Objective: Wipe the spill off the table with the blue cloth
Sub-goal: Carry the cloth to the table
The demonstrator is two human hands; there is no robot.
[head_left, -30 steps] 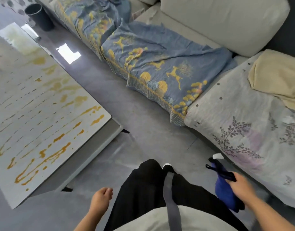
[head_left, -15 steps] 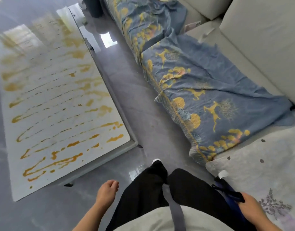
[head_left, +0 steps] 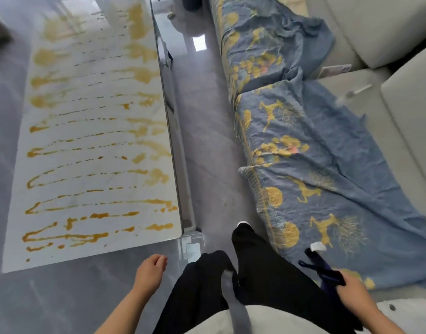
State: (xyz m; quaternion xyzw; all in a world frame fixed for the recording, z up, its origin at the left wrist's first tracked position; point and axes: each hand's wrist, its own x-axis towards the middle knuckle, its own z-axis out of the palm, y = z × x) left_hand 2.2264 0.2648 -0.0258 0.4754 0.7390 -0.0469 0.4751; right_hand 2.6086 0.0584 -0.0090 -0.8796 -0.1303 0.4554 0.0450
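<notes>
- blue cloth (head_left: 327, 273) bunched in the right hand (head_left: 351, 289), fingers clenched around it, white tag poking up at the far end, well apart from the counter (head_left: 12, 237) and over by the sofa edge.
- left hand (head_left: 150, 270) hanging loose just off the counter's near corner, fingers softly curled, gripping nothing, not touching the top.
- spill (head_left: 94, 145) all over the counter: orange-yellow streaks and blobs in rows from the near edge right to the far end, thicker along the side nearest the sofa.
- no clean swath anywhere on the counter, no wiped track to be seen; looks like zero wiping done so far.
- patterned blue throw (head_left: 315, 169) draped on the sofa beyond the counter, not the cloth for this job.
- legs in black trousers (head_left: 255, 268) planted on the floor between counter and sofa.
- judged progress: cloth in hand, that's the lot; still to come, bringing the cloth across to the counter and working through every row.
</notes>
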